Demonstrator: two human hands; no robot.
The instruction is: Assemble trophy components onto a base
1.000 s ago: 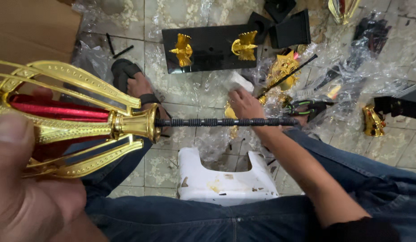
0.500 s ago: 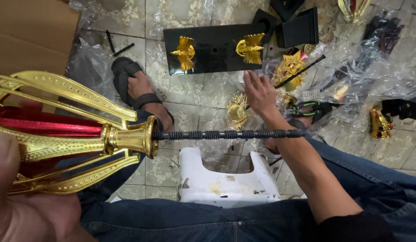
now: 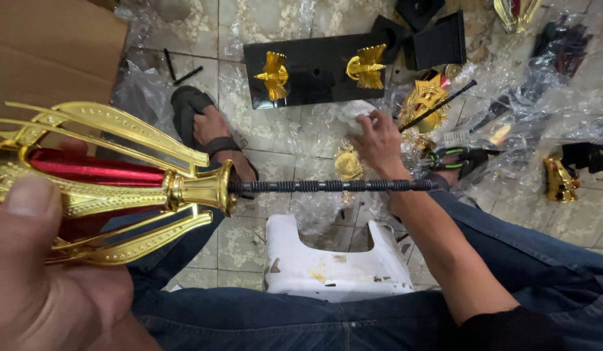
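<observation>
A brown cardboard box [image 3: 51, 55] fills the upper left corner, its plain flat side facing up, behind the gold and red piece. Crumpled clear plastic bags [image 3: 548, 107] lie scattered over the tiled floor on the right, some with dark parts inside. Another clear bag [image 3: 142, 91] lies just beside the box. No labels, signs or screens show.

Glossy gold-and-red plastic trophy column [image 3: 106, 188]; dark threaded metal rod [image 3: 327, 186]; matt white plastic stool [image 3: 334, 266].
</observation>
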